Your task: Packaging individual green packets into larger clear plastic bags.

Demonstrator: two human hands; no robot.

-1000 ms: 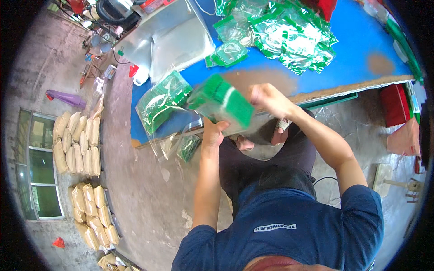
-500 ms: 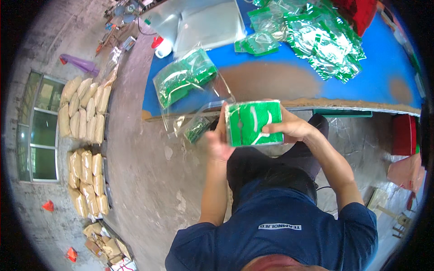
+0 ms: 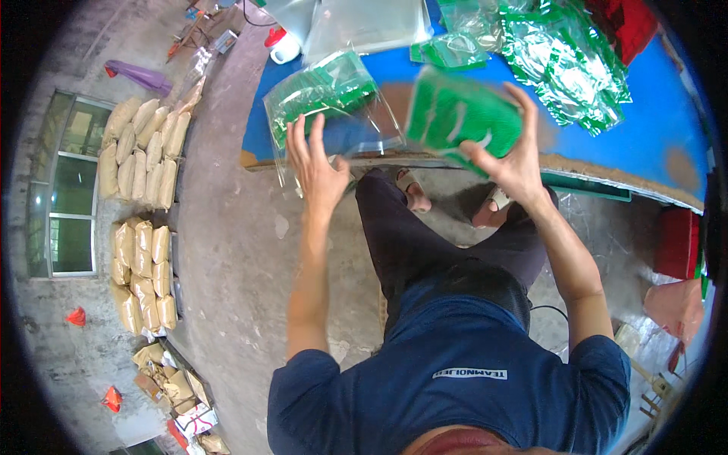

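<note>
My right hand [image 3: 516,163] grips a thick stack of green packets [image 3: 455,114] by its right end, thumb on top. The stack is tilted and motion-blurred above the front edge of the blue table [image 3: 644,136]. Over to the left, my left hand [image 3: 317,171] has its fingers spread at the near side of a large clear plastic bag [image 3: 364,140]. Green packets [image 3: 322,87] show inside that bag. Whether my left fingertips touch the film I cannot tell.
A big heap of shiny green-edged packets [image 3: 565,72] covers the table's right part. Clear plastic sheets [image 3: 371,26] lie at the back, beside a white bottle with a red cap [image 3: 283,47]. Brown filled sacks [image 3: 144,167] are stacked by the left wall. A red bin [image 3: 675,243] stands at right.
The green stack went from both hands into my right hand alone, moving forward over the table edge. My left hand let go and moved left to the clear bag, its fingers spreading.
</note>
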